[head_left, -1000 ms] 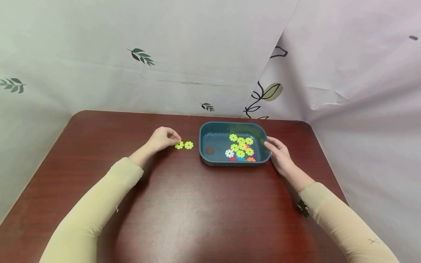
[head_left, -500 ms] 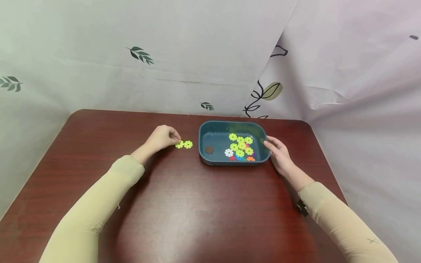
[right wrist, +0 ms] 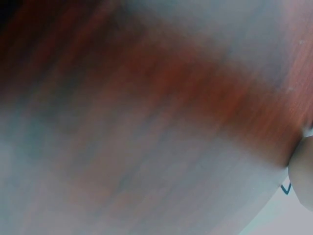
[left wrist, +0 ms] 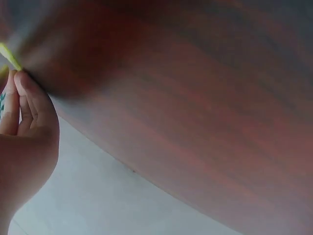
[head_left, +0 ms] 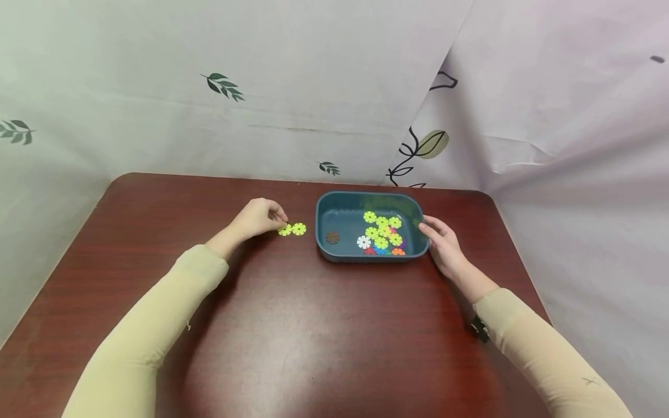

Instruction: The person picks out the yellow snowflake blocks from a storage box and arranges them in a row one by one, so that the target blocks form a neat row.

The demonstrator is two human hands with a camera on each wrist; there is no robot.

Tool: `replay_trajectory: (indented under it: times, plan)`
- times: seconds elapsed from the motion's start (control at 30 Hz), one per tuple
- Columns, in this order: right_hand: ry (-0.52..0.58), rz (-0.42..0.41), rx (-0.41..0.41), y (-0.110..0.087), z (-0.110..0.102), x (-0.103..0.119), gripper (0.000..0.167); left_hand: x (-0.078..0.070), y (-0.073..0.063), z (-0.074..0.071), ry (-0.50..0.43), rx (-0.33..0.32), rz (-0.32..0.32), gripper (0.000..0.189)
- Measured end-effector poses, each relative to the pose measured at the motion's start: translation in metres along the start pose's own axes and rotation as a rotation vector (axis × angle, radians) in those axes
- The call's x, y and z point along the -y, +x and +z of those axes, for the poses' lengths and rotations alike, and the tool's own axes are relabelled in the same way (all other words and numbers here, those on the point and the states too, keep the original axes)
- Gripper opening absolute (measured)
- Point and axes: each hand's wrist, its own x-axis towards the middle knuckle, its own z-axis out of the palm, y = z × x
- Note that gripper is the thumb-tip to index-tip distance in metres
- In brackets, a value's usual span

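Observation:
In the head view my left hand (head_left: 258,218) pinches a yellow-green snowflake building disc (head_left: 285,231) by its left edge, low over the table. A second yellow-green disc (head_left: 299,229) lies immediately to its right. The left wrist view catches the pinched disc's edge (left wrist: 11,56) at the fingertips. My right hand (head_left: 444,244) holds the right end of a dark teal plastic tub (head_left: 360,259), thumb at the rim and the other fingers partly hidden behind the wall. Inside the tub, several yellow-green discs (head_left: 382,242) are heaped at the right, with a white disc (head_left: 363,242) beside them.
A brown disc (head_left: 333,237) sits at the tub's left end. Red, blue and orange discs (head_left: 398,252) show along its near wall. The reddish-brown wooden table (head_left: 313,325) ends at a pale cloth backdrop (head_left: 292,87) printed with leaves.
Both hands keep their holds on the disc and the tub. The whole head view has shifted up very slightly; otherwise the discs and tub stay where they were.

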Motion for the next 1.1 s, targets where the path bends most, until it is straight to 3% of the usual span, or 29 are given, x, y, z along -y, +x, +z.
replay_trajectory:
  times: [0.23, 0.5, 0.87, 1.1]
  plan:
    - [-0.004, -0.006, 0.014, 0.000, 0.000, 0.000, 0.016, -0.007, 0.008, -0.012, -0.034, -0.039, 0.005, 0.012]
    - [-0.005, -0.014, 0.014, 0.000, 0.000, 0.001, 0.015, -0.036, 0.024, -0.018, -0.078, -0.079, 0.030, 0.016]
    - [-0.002, -0.002, 0.002, 0.000, 0.001, 0.001, 0.015, -0.083, 0.047, 0.002, -0.164, -0.030, 0.109, 0.014]
    - [0.002, -0.010, -0.003, 0.000, 0.001, -0.001, 0.016, -0.105, 0.058, 0.023, -0.176, 0.023, 0.143, 0.014]
